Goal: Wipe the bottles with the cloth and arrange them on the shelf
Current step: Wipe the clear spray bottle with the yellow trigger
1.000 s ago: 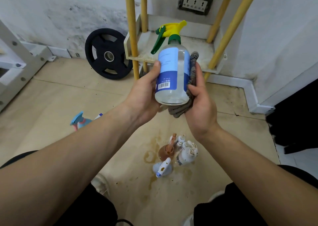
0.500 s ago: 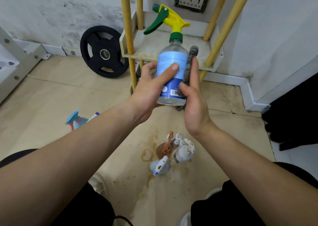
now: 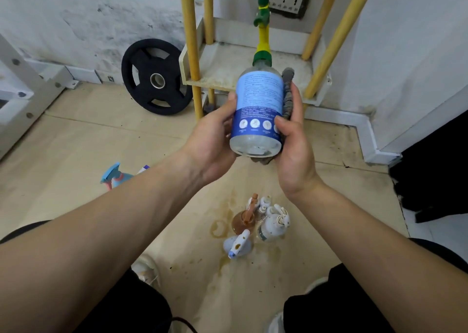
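Gripping the spray bottle (image 3: 259, 104) at frame centre, the left hand (image 3: 211, 142) curls round its left side while the right hand (image 3: 295, 150) pinches the grey cloth (image 3: 288, 92) against its right. Its long axis runs up-frame, nozzle toward the shelf (image 3: 222, 74) just beyond; left fingers probably wrap behind, hidden.

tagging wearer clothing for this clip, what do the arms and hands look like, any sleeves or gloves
No sleeves in view: both arms are bare. The left hand and right hand have no gloves, and neither wrist carries a watch or band.
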